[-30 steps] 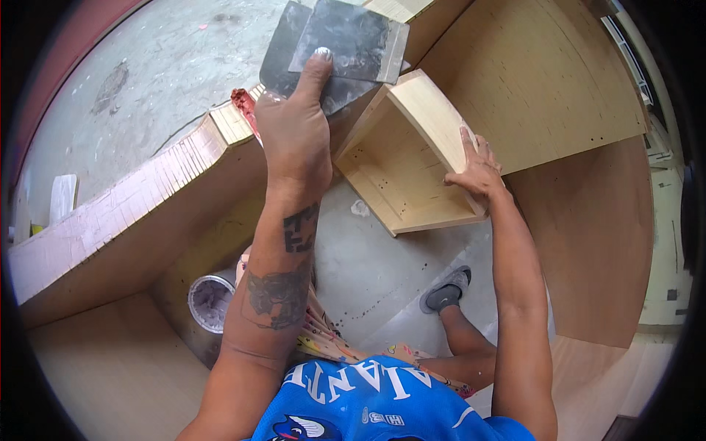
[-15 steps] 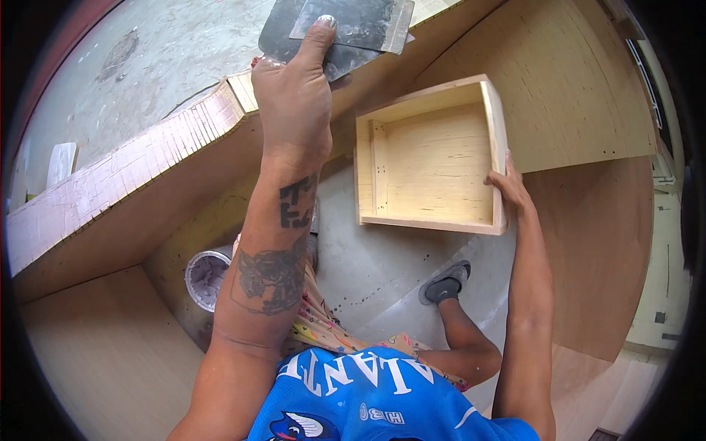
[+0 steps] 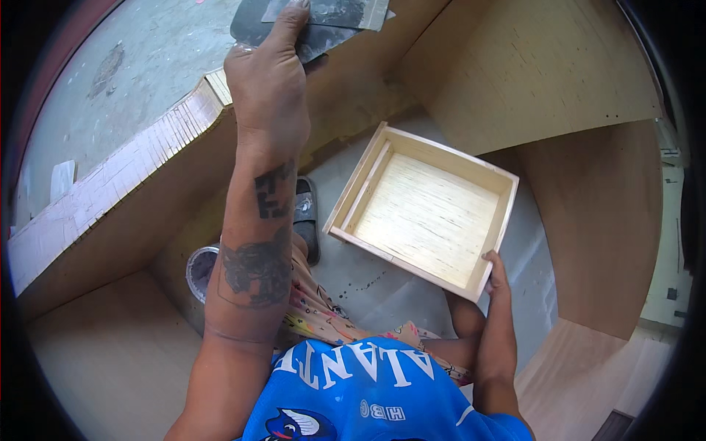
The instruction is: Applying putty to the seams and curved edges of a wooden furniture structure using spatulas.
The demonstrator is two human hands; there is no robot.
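Observation:
My left hand (image 3: pixel 268 81) is raised at the top, its thumb pressed over two flat putty spreaders (image 3: pixel 323 18), a smaller grey blade lying on a larger dark one. The fingers beneath them are mostly hidden. With my right hand (image 3: pixel 497 273) I grip the near right corner of a shallow wooden drawer (image 3: pixel 430 209). Its open side faces up toward me, and it hangs tilted above the floor. The thumb rests over the rim while the other fingers go behind the outer wall.
A tub of pale putty (image 3: pixel 200 273) stands at left beside my leg. Plywood panels (image 3: pixel 596 220) rise to the right and behind the drawer. A long wooden edge (image 3: pixel 125 162) runs along the left. My sandalled foot (image 3: pixel 306 220) is on the grey floor.
My right hand has drawn the drawer down toward me and turned it, so its inside faces me more squarely. My left hand, still holding the spreaders, has shifted slightly left and up.

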